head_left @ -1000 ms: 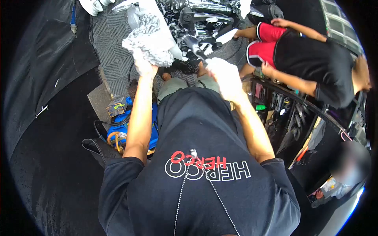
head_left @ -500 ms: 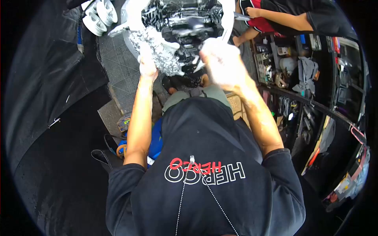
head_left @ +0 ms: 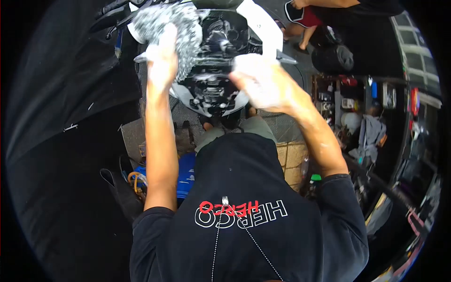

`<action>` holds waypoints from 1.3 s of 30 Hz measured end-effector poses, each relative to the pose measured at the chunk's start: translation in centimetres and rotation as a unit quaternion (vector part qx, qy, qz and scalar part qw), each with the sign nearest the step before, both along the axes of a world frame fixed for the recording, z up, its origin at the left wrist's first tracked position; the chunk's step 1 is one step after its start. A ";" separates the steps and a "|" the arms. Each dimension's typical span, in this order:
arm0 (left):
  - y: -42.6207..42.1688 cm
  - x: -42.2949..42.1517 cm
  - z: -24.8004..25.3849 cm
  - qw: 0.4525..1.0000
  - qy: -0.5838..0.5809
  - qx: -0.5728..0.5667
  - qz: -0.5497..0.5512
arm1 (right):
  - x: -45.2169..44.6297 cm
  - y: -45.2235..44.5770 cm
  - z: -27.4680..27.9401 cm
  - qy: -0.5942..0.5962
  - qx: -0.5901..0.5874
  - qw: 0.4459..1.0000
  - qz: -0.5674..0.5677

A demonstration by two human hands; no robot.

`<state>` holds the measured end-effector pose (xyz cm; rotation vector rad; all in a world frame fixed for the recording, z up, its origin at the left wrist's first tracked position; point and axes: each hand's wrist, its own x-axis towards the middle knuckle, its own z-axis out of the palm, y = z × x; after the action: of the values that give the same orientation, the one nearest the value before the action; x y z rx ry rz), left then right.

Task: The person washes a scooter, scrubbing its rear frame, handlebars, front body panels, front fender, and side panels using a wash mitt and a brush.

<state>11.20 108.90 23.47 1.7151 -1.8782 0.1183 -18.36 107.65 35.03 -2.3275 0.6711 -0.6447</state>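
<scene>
My left hand, coated in white foam, grips a shaggy grey-and-white wash mitt. The mitt is blurred and lies against the upper left of a white-and-black motorcycle body. Over the right side of that body is my right hand, also foamy and smeared by motion. Its fingers point toward the dark middle part, and I cannot make out whether they touch it. Suds streak the black lower panel.
Another person's arm and red shorts are at the upper right. Shelves with bottles and tools line the right side. A black sheet covers the left, with a blue object near my left arm.
My left hand and the mitt have moved up and left on the motorcycle body. The view has shifted, showing more of its upper part. My right hand is slightly lower in view.
</scene>
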 end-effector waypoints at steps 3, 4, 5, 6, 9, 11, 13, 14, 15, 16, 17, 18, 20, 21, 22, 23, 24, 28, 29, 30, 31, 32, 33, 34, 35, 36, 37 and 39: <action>-6.6 -1.5 1.8 0.962 0.249 0.114 -0.009 | -5.6 -4.3 -0.4 -0.120 -0.005 0.993 0.008; -8.7 0.0 0.9 0.926 0.342 0.143 -0.077 | -6.0 -5.2 -1.8 -0.154 -0.148 0.976 0.042; -10.3 1.6 0.4 0.874 0.424 0.189 -0.141 | -7.3 -5.8 -5.0 -0.184 -0.099 0.976 0.065; -10.9 1.3 3.1 0.745 0.570 0.276 -0.208 | -8.6 -6.0 -9.0 -0.213 -0.051 0.972 0.087; -11.9 1.8 4.5 0.708 0.571 0.371 -0.184 | -11.5 -11.0 -8.2 -0.226 0.203 0.947 0.102; -13.9 3.3 5.2 0.718 0.476 0.445 -0.246 | -11.6 -13.7 -8.2 -0.216 0.294 0.926 0.102; -16.6 4.2 5.7 0.710 0.339 0.521 -0.333 | -9.8 -15.6 -9.6 -0.230 0.334 0.905 0.130; -17.2 2.2 6.3 0.705 0.325 0.546 -0.315 | -8.9 -16.5 -10.1 -0.238 0.381 0.880 0.156; -17.7 -0.1 6.3 0.710 0.312 0.577 -0.258 | -8.4 -18.1 -9.9 -0.207 0.400 0.882 0.140; -18.1 -3.2 6.4 0.709 0.298 0.609 -0.193 | -7.8 -19.6 -8.9 -0.175 0.417 0.883 0.126; -18.3 -6.4 6.8 0.713 0.264 0.636 -0.135 | -7.3 -20.9 -8.0 -0.164 0.415 0.884 0.137; -18.7 -9.3 7.8 0.719 0.216 0.651 -0.114 | -7.2 -21.9 -7.8 -0.174 0.373 0.900 0.141; -18.2 -13.9 11.4 0.779 -0.036 0.611 -0.138 | -7.4 -23.8 -6.5 -0.136 0.370 0.907 0.148; -16.9 -12.5 11.3 0.814 0.013 0.567 -0.127 | -7.3 -24.8 -6.2 -0.124 0.378 0.899 0.183; -15.7 -11.5 12.4 0.790 0.151 0.591 -0.065 | -6.7 -24.5 -6.8 -0.146 0.371 0.895 0.198; -14.7 -9.5 11.5 0.811 0.182 0.554 -0.044 | -6.1 -23.7 -7.8 -0.169 0.365 0.892 0.208; -13.6 -6.6 9.7 0.831 0.209 0.514 -0.023 | -5.5 -23.3 -8.4 -0.194 0.355 0.888 0.219; -10.0 6.8 0.9 0.815 0.449 0.362 -0.059 | -1.8 -24.9 -6.9 -0.015 0.241 0.930 0.277; -9.9 6.4 1.3 0.807 0.483 0.337 -0.045 | 0.4 -25.1 -7.9 -0.106 0.142 0.930 0.323; -8.7 5.4 1.8 0.794 0.521 0.312 -0.027 | 2.6 -24.5 -9.7 -0.191 0.048 0.910 0.365; -7.9 4.1 2.3 0.769 0.549 0.323 -0.046 | 4.5 -22.9 -11.9 -0.185 0.008 0.918 0.352; -6.7 1.4 2.6 0.786 0.564 0.254 0.004 | 6.1 -22.9 -12.9 -0.179 -0.044 0.921 0.343; -6.7 -2.2 3.7 0.832 0.524 0.177 0.042 | 5.9 -23.8 -11.0 -0.065 -0.099 0.912 0.393; -6.4 -6.3 4.3 0.865 0.482 0.106 0.087 | 4.6 -24.6 -10.9 -0.269 -0.082 0.875 0.394; -6.1 -9.8 5.1 0.876 0.447 0.088 0.160 | 3.6 -25.1 -9.1 -0.142 -0.065 0.895 0.418; -6.4 -11.8 5.9 0.880 0.409 0.063 0.233 | 3.0 -26.3 -6.5 -0.012 -0.059 0.895 0.441; -5.6 -12.6 4.1 0.918 0.327 0.002 0.225 | 1.3 -27.2 -5.0 -0.055 -0.021 0.913 0.404; -6.1 -14.5 3.3 0.914 0.264 -0.039 0.307 | -1.1 -27.7 -3.8 -0.088 0.036 0.933 0.348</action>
<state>-3.27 102.82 26.75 1.9761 -0.9027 -0.0280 -19.43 79.94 31.23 -2.1913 -0.2208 -0.4674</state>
